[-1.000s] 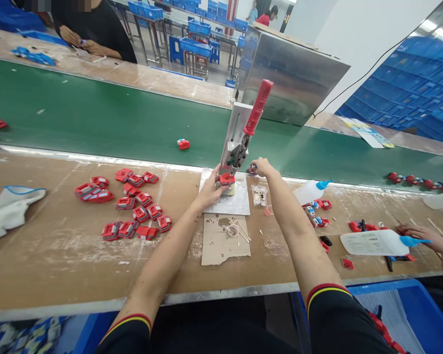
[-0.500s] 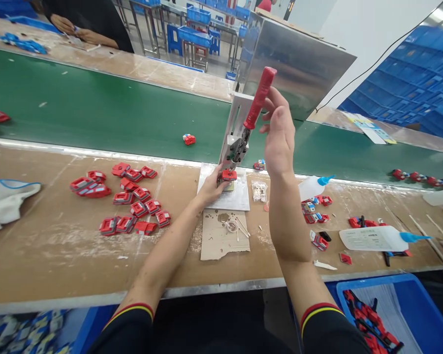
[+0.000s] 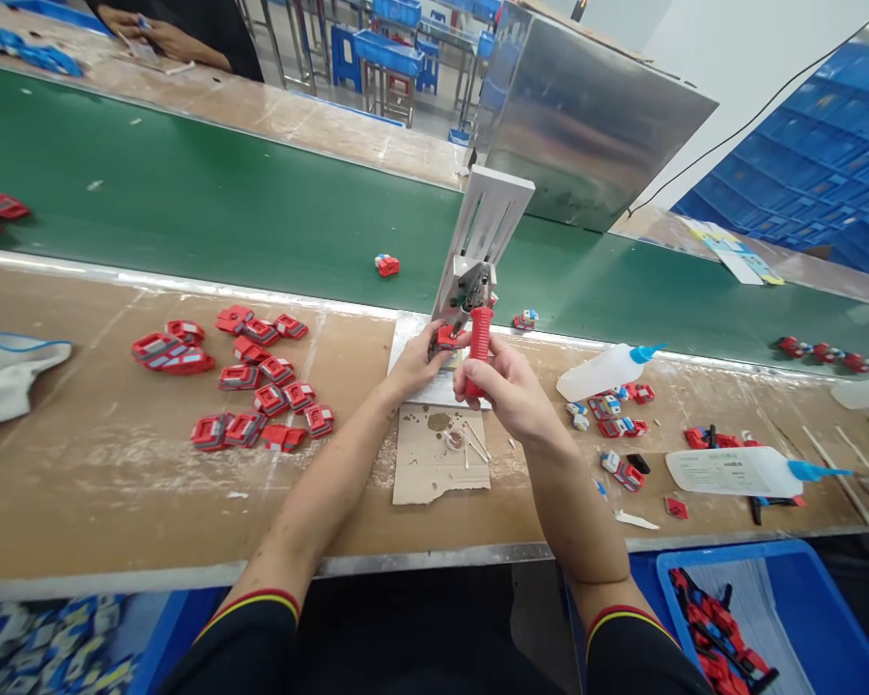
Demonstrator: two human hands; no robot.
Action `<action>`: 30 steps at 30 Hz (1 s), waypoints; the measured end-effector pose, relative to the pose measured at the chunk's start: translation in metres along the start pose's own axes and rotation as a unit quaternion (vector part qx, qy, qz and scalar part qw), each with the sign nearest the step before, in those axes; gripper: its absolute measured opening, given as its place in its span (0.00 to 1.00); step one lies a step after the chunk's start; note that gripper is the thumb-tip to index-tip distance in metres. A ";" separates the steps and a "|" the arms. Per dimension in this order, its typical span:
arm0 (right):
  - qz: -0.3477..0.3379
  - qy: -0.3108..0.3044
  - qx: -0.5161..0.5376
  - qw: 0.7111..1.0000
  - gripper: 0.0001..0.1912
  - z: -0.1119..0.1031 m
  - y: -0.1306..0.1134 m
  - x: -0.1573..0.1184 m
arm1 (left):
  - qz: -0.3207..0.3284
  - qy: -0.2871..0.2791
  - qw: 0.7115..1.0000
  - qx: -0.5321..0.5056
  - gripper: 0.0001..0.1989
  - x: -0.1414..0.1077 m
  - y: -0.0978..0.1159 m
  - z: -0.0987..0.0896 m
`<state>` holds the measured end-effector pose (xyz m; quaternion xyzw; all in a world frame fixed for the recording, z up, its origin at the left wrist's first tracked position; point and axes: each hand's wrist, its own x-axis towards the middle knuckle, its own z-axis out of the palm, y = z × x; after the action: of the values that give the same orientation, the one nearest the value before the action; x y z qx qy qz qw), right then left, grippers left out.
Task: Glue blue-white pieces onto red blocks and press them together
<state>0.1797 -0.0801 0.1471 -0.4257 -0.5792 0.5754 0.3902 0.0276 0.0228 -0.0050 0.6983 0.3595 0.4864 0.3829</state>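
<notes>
Red toy piece sits under the press, with one hand on it and one on the handle

The red toy piece [image 3: 447,336] is at the foot of the metal press [image 3: 489,217], over the flat metal plate [image 3: 407,333]. Its long side seems to run from left to right, and it looks to lie about flat. Fingers and the handle hide some of it, so I cannot tell which end is its front.

The left hand [image 3: 415,367] pinches the piece from the left. Its fingers are open only as wide as the piece. The right hand [image 3: 505,388] has its fingers curled closed around the red handle [image 3: 480,338], with the thumb on it. The handle's long way runs from the press joint down toward the person.

Just in front of the plate, a torn bit of cardboard [image 3: 434,475] lies on the brown counter [image 3: 130,502]. A little round cup [image 3: 454,439] and some cotton sticks [image 3: 476,443] are on it.

To the left is a bunch of red toy parts [image 3: 270,398]. To the right, a white bottle [image 3: 600,374] with a blue tip lies near small toy cars [image 3: 619,427]. Behind the press is a green belt [image 3: 261,203], with a small red toy [image 3: 386,265] on it.
</notes>
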 end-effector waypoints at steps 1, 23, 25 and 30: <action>0.004 -0.001 -0.013 1.000 0.24 0.000 0.005 0.003 | -0.002 0.000 1.000 0.005 0.28 0.000 0.000 0.000; -0.211 -0.112 -0.458 0.856 0.10 -0.014 0.079 -0.034 | -0.055 -0.188 0.877 0.439 0.17 -0.126 0.062 -0.184; -0.214 -0.112 -0.463 0.853 0.09 -0.016 0.088 -0.029 | -0.054 -0.189 0.874 0.445 0.14 -0.135 0.063 -0.184; -0.231 -0.091 -0.415 0.875 0.11 -0.034 0.093 -0.036 | -0.003 -0.113 0.940 0.323 0.13 -0.130 0.076 -0.152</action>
<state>0.2279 -0.1044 0.0563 -0.3486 -0.8794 0.2122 0.2450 -0.1424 -0.0969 0.0448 0.8333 0.4542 0.2612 0.1765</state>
